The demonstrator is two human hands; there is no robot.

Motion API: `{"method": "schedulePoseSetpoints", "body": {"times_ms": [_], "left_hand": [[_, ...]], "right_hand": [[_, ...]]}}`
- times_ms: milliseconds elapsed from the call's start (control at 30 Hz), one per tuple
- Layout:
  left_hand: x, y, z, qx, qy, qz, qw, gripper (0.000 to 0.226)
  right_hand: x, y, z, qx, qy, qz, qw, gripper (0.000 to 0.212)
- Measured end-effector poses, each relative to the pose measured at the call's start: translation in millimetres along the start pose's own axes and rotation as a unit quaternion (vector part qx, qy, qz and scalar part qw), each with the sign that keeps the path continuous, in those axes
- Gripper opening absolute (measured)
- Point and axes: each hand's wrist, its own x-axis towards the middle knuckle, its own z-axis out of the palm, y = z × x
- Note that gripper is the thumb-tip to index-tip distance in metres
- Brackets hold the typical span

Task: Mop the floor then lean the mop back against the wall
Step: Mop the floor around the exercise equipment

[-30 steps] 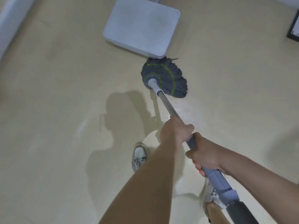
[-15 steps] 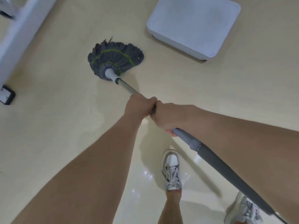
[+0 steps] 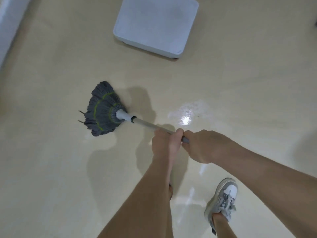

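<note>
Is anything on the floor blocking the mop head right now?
Nothing visible. Bare floor surrounds the mop head; the box stands apart from it, farther ahead and to the right. The left hand and right hand grip the handle directly.

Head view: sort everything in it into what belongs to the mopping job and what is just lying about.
Job in hand:
mop, its head on the floor
left hand and right hand, both gripping its handle

Just there:
white square unit, standing beyond the mop
grey sneaker, on the person's foot
</note>
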Motion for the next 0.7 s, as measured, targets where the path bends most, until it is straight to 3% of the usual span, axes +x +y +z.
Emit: {"method": "schedulePoseSetpoints", "body": {"times_ms": [267, 367, 433, 567, 633, 700], "left_hand": [[-143.8, 38.4, 178.7, 0.118, -0.101, 0.136, 0.978, 0.066], [-192.9, 49.7, 220.8, 0.185, -0.173, 0.252, 0.934, 0.036], [-210.3, 53.4, 237.1, 0.215, -0.188, 0.308, 0.908, 0.03], [-211.5, 32.3, 250.5, 0.194, -0.164, 0.386, 0.887, 0.041], [-203.2, 18.5, 238.5, 0.173, -0.136, 0.388, 0.895, 0.036], [-191.4, -0.2, 224.8, 0.188, -0.111, 0.377, 0.9, 0.048]], "right_hand": [[-132.2, 180.0, 41.8, 0.0, -0.049, 0.147, 0.988, 0.025], [-166.6, 227.0, 54.8, -0.052, -0.062, 0.174, 0.981, 0.021], [-176.9, 248.5, 67.4, -0.093, -0.061, 0.169, 0.979, 0.023], [-182.6, 262.1, 87.0, -0.157, -0.031, 0.146, 0.976, 0.014], [-179.1, 252.4, 87.1, -0.192, -0.005, 0.131, 0.973, 0.01], [-170.9, 233.1, 86.2, -0.211, 0.006, 0.1, 0.972, 0.013]]}}
